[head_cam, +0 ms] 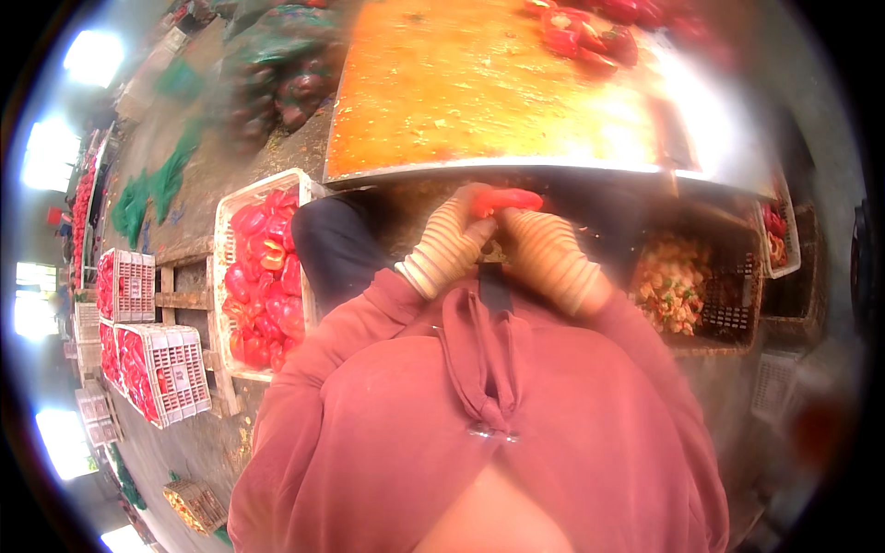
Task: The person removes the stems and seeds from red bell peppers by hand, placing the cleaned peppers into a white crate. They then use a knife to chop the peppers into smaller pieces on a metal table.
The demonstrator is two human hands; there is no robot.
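Observation:
A red bell pepper piece (510, 200) is held between my two hands, in front of my waist. Striped fabric covers both wrists and the backs of the hands. My left hand (448, 231) has its fingers on the left end of the pepper. From the right, my right hand (546, 242) grips it from below; its fingertips are mostly hidden. Whether a knife is in that hand cannot be seen. Just beyond the hands is the front edge of a worktable (429, 110), its orange surface wet and scattered with seeds. Several red peppers (588, 41), some cut open, lie at its far right.
A white plastic crate (225, 276) of red peppers stands by my left knee. At my right, a dark crate (750, 304) holds cut pepper cores (671, 290). Further left are a wooden pallet (183, 299), stacked pepper crates (176, 373) and filled net sacks (276, 76).

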